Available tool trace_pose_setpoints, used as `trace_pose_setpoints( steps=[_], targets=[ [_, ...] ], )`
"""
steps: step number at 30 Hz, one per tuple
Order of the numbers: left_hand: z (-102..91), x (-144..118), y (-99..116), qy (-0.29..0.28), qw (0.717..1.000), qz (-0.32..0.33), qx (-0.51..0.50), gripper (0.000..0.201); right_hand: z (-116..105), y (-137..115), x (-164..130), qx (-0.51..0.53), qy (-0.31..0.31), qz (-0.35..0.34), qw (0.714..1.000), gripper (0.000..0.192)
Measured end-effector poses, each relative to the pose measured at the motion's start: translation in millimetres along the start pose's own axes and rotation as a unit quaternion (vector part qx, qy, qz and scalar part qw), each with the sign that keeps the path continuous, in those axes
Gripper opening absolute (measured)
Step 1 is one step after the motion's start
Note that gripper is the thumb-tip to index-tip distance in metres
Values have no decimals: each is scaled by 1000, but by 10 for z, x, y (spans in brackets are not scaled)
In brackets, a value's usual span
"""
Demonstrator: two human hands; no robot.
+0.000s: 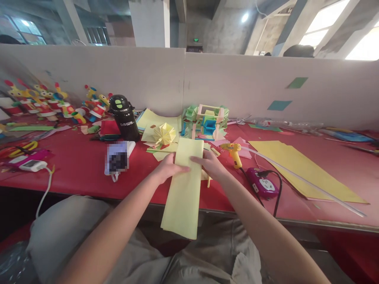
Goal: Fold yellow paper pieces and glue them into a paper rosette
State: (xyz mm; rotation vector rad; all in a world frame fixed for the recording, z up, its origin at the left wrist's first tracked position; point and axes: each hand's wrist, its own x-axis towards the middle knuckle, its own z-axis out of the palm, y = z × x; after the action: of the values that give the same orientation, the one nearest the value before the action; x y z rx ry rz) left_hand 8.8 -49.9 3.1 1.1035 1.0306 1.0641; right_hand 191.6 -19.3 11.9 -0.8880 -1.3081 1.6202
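A long pale yellow paper sheet point(184, 189) lies on the red table point(79, 169) and hangs over its front edge toward my lap. My left hand point(168, 167) presses on the sheet's left side, fingers across the paper. On the right side my right hand point(211, 163) rests with its fingers on the sheet's edge. A folded yellow paper ball point(164, 133) sits just beyond the sheet.
A yellow glue gun point(233, 152) and purple power strip point(263, 185) lie right of my hands. Large yellow sheet point(304, 169) far right. Black jug point(123, 117), a phone point(118, 157), a colourful paper model point(205, 120) and paper toys point(47, 102) stand behind. White partition at the back.
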Motion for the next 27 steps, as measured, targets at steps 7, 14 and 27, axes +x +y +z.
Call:
trace_pose_setpoints(
  steps=[7, 14, 27],
  targets=[
    [-162, 157, -66, 98, 992, 81, -23, 41, 69, 43, 118, 4, -47, 14, 999, 45],
    [-211, 112, -80, 100, 988, 115, -27, 39, 67, 120, 72, 36, -20, 36, 999, 45],
    [-249, 136, -118, 173, 979, 103, -29, 40, 111, 81, 19, 23, -24, 43, 999, 47]
  ],
)
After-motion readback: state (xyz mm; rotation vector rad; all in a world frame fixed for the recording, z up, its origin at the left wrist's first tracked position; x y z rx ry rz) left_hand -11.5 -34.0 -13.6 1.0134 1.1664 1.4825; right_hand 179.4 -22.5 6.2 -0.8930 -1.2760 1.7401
